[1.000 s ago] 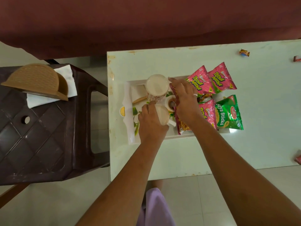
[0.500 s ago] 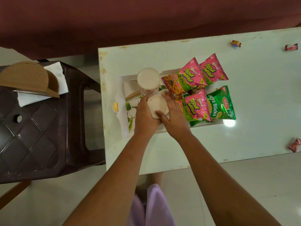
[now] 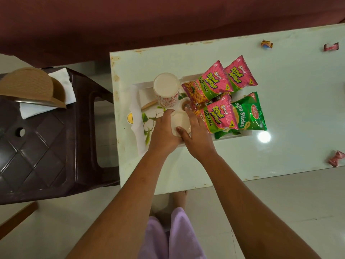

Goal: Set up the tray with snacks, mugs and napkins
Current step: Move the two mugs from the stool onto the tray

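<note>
Two grips, one mug [image 3: 180,121]!
Right grip [image 3: 197,135] leaves the packets [image 3: 220,101] and joins left grip [image 3: 164,129]; both now curl round the mug at the tray's [image 3: 244,133] near edge, just beside the other mug [image 3: 166,88]. Mugs look nearly placed; napkin [image 3: 134,101] lies at the tray's left end.

Stood pale green and glossy, a counter [image 3: 280,101] stained along its left edge. Carried a tray [image 3: 149,118] toward the left end, a wrapped sweet [image 3: 266,44] and a pink wrapper [image 3: 331,47] near the far edge, another pink sweet [image 3: 337,158] by the near right. Neighboured a dark stool [image 3: 46,146] bearing a napkin holder [image 3: 31,86] with napkins [image 3: 37,110].
</note>
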